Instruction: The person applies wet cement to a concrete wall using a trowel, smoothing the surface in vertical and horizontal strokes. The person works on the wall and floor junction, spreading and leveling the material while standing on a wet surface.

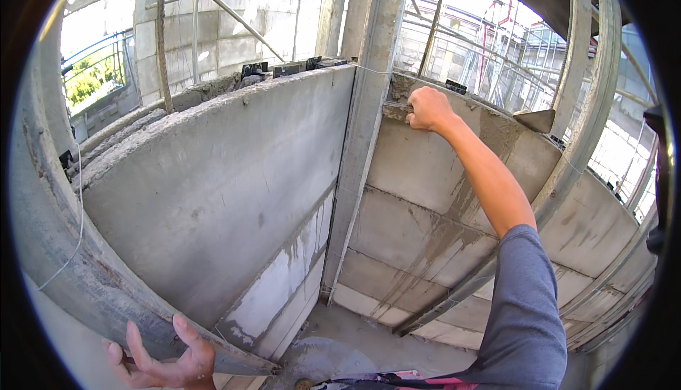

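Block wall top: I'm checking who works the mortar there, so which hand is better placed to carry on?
Probably the right hand: it is up on the top edge of the block wall, closed around what may be a tool. The left hand is low, open-fingered, beside a metal bar.

No packages, labels, signs or screens anywhere here. Only grey walls, bars and bare hands, from twelve o'clock round to six o'clock.
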The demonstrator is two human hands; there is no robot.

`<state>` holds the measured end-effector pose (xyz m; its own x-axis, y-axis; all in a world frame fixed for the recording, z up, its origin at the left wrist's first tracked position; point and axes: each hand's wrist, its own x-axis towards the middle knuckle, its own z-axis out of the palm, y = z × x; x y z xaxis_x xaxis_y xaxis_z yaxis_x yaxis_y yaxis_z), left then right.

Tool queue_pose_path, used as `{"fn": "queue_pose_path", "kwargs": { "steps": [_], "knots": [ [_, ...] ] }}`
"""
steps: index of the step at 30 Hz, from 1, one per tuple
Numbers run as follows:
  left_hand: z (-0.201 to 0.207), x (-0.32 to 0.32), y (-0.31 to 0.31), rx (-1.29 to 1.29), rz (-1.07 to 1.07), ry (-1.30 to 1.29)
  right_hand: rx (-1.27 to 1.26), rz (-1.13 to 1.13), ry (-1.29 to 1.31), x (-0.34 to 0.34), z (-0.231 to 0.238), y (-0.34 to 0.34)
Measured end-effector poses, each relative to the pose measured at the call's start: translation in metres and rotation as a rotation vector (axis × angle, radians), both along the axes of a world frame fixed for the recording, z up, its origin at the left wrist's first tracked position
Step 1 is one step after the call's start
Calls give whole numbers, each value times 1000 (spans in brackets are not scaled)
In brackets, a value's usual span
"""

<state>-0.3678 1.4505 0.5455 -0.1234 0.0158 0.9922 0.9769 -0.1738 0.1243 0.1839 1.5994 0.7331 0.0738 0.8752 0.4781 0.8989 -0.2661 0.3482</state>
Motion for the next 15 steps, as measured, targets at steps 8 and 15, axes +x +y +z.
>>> {"fn": "queue_pose_path", "kwargs": {
  "steps": [8, 15],
  "knots": [
    [4, 0, -3, 12, 37, 8, 126, 81, -129, -1, 29, -1],
    [1, -3, 0, 43, -38, 21, 249, 30, -58, 21, 94, -3]
  ]
}}
